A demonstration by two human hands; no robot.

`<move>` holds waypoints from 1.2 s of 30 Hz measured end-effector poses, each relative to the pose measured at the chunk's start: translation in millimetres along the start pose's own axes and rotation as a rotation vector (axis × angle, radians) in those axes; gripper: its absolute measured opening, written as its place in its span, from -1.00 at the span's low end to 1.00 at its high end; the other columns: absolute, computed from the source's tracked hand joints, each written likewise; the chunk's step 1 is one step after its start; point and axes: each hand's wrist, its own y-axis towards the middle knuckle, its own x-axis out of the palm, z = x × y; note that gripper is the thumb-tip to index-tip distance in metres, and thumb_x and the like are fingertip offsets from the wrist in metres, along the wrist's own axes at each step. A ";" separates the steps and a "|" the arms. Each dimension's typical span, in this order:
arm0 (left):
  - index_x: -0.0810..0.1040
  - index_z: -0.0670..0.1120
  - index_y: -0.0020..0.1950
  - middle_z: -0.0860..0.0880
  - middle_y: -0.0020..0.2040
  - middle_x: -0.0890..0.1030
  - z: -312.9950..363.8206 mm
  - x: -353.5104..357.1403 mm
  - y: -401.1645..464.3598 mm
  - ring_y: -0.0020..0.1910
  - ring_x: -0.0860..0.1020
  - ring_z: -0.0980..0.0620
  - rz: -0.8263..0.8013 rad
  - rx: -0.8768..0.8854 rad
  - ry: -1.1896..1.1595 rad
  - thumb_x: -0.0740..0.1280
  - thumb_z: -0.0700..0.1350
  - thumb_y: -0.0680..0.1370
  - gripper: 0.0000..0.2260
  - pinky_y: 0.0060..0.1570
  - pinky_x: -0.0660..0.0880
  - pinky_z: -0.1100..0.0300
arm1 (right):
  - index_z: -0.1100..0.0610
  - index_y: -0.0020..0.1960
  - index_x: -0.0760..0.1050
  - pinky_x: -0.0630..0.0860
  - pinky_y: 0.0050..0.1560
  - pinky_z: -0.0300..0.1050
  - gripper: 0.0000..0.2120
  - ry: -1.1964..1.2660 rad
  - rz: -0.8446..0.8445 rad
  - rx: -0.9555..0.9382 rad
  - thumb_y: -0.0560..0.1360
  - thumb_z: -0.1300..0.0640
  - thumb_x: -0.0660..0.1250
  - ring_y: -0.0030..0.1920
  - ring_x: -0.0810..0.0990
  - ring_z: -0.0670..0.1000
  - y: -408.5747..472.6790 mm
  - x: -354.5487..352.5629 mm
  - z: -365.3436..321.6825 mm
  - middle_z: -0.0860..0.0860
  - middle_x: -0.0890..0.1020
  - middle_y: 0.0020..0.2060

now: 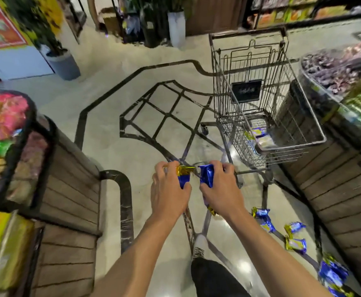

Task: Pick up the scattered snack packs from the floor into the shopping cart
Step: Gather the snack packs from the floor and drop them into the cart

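Fingers of the left hand (170, 190) and right hand (219, 189) were clamped on blue snack packs (206, 176). Beyond them, a few lay in the shopping cart (267, 129); several floor packs (295, 243) remained behind them.

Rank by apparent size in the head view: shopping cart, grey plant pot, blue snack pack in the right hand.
1. shopping cart
2. grey plant pot
3. blue snack pack in the right hand, though nearness enlarges it.
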 end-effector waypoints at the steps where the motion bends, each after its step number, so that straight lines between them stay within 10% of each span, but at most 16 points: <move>1: 0.31 0.11 0.31 -0.02 0.38 0.23 4.0 3.2 20.7 0.25 0.42 -0.05 -0.010 -0.003 0.005 0.44 -0.02 0.48 -0.53 0.19 0.51 -0.01 | 0.00 0.34 0.28 0.47 0.05 -0.09 -0.48 0.001 -0.001 0.005 0.45 0.10 0.39 0.22 0.44 0.13 20.3 -2.0 1.1 0.07 0.29 0.28; 36: 0.33 0.07 0.34 -0.01 0.37 0.21 246.4 224.0 536.5 0.28 0.37 -0.05 -0.508 0.569 -0.004 0.40 -0.05 0.47 -0.53 0.21 0.44 0.06 | 0.00 0.37 0.30 0.51 0.03 -0.07 -0.46 0.182 0.460 0.740 0.44 0.10 0.41 0.10 0.53 0.09 489.8 -95.9 147.1 0.02 0.25 0.27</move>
